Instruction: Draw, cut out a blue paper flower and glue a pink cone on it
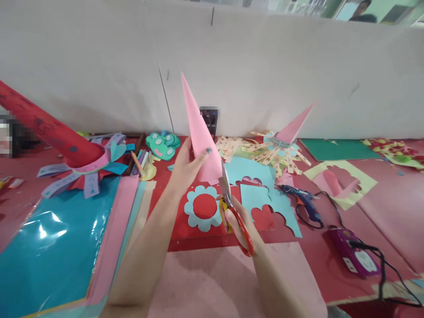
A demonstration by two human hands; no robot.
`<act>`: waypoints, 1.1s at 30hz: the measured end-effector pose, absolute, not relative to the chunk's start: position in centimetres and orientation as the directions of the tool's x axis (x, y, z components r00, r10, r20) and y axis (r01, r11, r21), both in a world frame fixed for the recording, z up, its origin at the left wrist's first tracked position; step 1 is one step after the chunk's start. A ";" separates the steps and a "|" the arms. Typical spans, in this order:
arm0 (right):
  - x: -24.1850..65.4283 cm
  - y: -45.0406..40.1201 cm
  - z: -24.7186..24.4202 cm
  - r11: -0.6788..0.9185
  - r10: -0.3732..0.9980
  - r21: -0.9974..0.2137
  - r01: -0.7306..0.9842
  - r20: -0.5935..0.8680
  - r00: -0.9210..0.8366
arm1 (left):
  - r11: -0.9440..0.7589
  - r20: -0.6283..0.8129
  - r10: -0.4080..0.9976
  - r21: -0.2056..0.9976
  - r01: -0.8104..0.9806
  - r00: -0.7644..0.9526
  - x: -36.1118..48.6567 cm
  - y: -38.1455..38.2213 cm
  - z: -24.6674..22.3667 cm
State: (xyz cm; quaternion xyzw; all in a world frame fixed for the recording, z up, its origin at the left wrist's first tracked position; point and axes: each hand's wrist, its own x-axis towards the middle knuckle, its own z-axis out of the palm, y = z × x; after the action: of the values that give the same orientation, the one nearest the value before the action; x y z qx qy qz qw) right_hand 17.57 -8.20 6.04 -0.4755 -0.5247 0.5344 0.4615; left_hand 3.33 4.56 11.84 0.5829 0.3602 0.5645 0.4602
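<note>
My left hand (188,165) grips a tall pink paper cone (202,137), its tip pointing up and a little left. The thumb, with a dark painted nail, presses on the cone's front. In my right hand (236,218) is a pair of scissors (225,185) with red and yellow handles. Their blades meet the cone's lower right edge. Below the cone lies a light blue scalloped paper ring (192,214) on a red sheet (177,227). Light blue paper with scalloped cutouts (285,212) is to the right.
A glue gun (306,203) and a purple power strip (353,254) with black cords lie right. A decorated red cone (49,128) stands left, a smaller pink cone hat (293,128) back right. Wrapped blue sheets (56,247) cover the left front. A white wall (109,66) rises behind.
</note>
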 end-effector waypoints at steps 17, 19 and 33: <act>17.8 -8.2 6.6 -0.030 0.992 -0.999 0.012 -0.032 -0.123 | -0.302 0.310 0.935 0.951 -0.073 0.169 3.2 4.5 12.2; 17.8 -8.2 6.6 -0.034 0.993 -0.999 0.017 -0.036 -0.116 | -0.299 0.306 0.938 0.952 -0.068 0.165 3.2 4.5 12.2; 17.9 -8.3 6.5 -0.070 0.994 -0.995 0.069 -0.075 -0.075 | -0.313 0.318 0.933 0.948 -0.056 0.166 3.1 4.6 12.1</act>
State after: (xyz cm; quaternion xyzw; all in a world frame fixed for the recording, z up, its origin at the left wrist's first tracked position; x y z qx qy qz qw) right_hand 17.93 -8.26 6.52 -0.5144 -0.5167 0.5200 0.4451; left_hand 3.12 4.57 12.11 0.6081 0.3607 0.5355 0.4619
